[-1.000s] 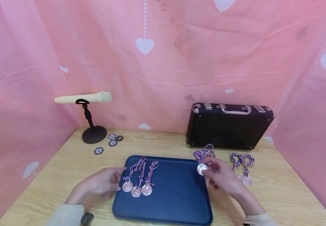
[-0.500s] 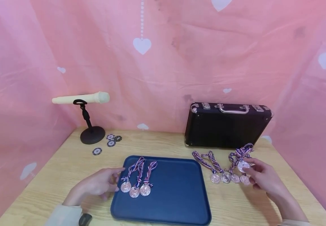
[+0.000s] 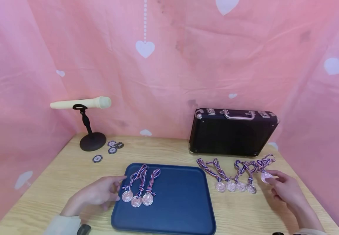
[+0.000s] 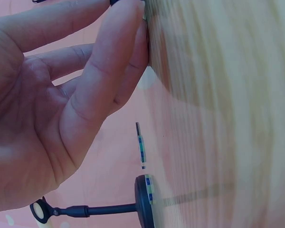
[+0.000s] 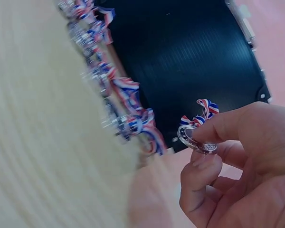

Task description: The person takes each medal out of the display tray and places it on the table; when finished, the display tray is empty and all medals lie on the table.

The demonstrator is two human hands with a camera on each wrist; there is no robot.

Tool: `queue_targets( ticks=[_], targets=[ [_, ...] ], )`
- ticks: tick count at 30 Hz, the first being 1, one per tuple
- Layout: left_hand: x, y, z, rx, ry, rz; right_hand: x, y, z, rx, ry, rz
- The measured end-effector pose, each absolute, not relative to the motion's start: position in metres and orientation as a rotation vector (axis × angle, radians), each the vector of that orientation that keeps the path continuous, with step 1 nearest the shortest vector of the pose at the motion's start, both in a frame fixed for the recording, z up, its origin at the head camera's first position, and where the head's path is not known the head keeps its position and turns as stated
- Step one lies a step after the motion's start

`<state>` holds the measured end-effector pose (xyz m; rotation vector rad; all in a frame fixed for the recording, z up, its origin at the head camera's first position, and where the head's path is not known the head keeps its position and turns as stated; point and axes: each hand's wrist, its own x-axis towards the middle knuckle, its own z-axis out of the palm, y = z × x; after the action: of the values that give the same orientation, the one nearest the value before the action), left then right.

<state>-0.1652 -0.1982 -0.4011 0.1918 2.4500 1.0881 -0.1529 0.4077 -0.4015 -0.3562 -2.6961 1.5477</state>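
My right hand (image 3: 285, 188) pinches a silver medal (image 3: 265, 177) with a red, white and blue ribbon at the right end of the wooden table (image 3: 172, 153); the right wrist view shows the medal (image 5: 195, 140) held between thumb and fingers. Several more medals (image 3: 234, 186) lie in a row just left of it. My left hand (image 3: 99, 193) rests with relaxed fingers at the left edge of the blue tray (image 3: 181, 199), beside three medals (image 3: 136, 198) that lie on the tray.
A black case (image 3: 232, 132) with metal latches stands at the back right. A cream microphone (image 3: 79, 103) on a black stand (image 3: 92, 142) is at the back left, with several poker chips (image 3: 110, 148) near it. Pink cloth walls close in the table.
My right hand has moved right from the tray's edge to the far end of the medal row, still pinching a medal. The left hand has stayed put.
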Motion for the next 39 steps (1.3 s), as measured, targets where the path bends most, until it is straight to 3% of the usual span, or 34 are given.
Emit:
queue_targets(
  ticks=[6,20,39],
  targets=[
    [-0.1657,-0.2001,-0.4,0.178,2.435,1.088,-0.1545,0.4049,-0.4119,-0.429,-2.788,1.465],
    [-0.1647,-0.1972,-0.3971,0.194,2.428,1.11,-0.1538,0.409,-0.4113,-0.326,-2.93,1.336],
    [-0.1643,-0.1984,-0.3984,0.159,2.429,1.117,-0.1483,0.4093,-0.4122,-0.226,-2.92,1.448]
  ],
)
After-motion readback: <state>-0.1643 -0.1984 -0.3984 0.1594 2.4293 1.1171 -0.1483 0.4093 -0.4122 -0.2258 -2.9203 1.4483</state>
